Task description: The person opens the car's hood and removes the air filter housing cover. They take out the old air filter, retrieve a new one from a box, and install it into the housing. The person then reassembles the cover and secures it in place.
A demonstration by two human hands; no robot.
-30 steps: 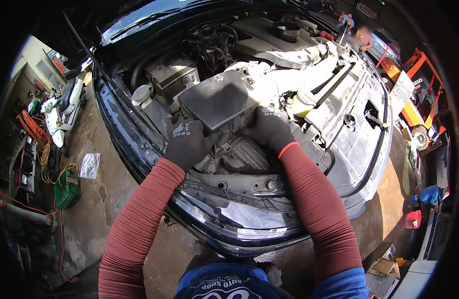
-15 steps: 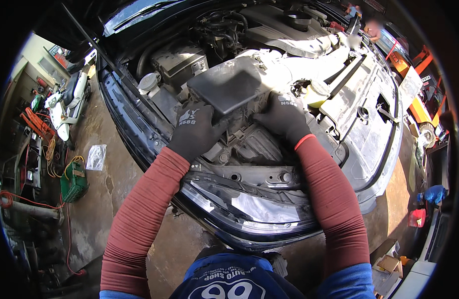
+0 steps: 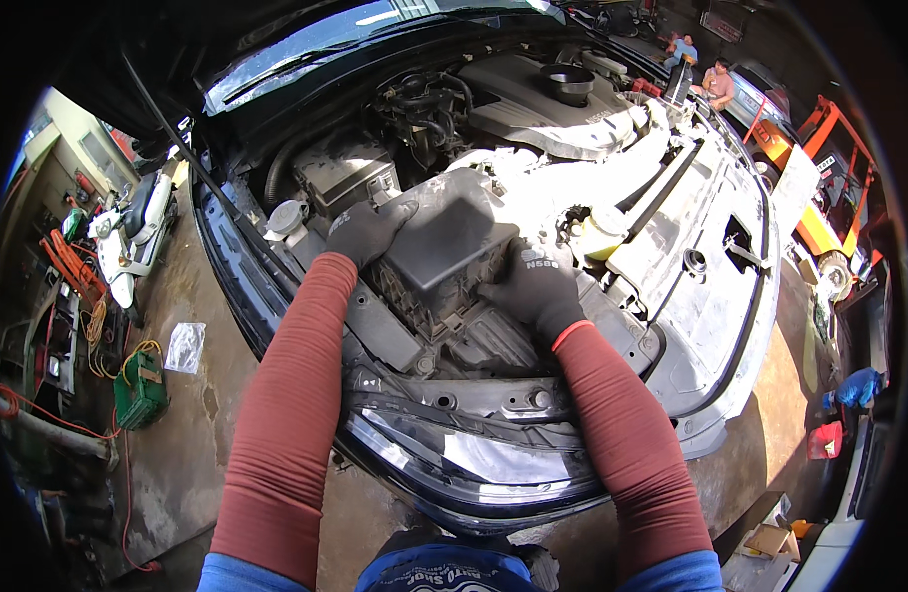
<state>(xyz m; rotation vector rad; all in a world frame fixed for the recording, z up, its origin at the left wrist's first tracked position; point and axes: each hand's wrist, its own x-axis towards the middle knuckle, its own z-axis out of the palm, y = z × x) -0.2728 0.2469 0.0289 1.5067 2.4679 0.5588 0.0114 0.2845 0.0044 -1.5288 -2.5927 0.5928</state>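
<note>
A black plastic air filter box cover (image 3: 444,247) sits over its dusty lower housing (image 3: 436,321) at the front of an open engine bay. My left hand (image 3: 365,233), in a dark work glove, grips the cover's far left edge, fingers pointing right. My right hand (image 3: 539,286), gloved likewise, is closed around the box's right side. Its thumb reaches toward the cover's near corner, while the other fingers are mostly hidden.
Behind the box lie a black engine cover (image 3: 543,104) with a black funnel (image 3: 567,84). A prop rod (image 3: 168,123) stands at left. A yellowish reservoir (image 3: 604,232) is right of my right hand. Below it runs the headlight (image 3: 503,459). Two people sit far right.
My left hand has moved from the cover's near left side to its far left edge. My right hand stays at the right side. The view has shifted a little.
</note>
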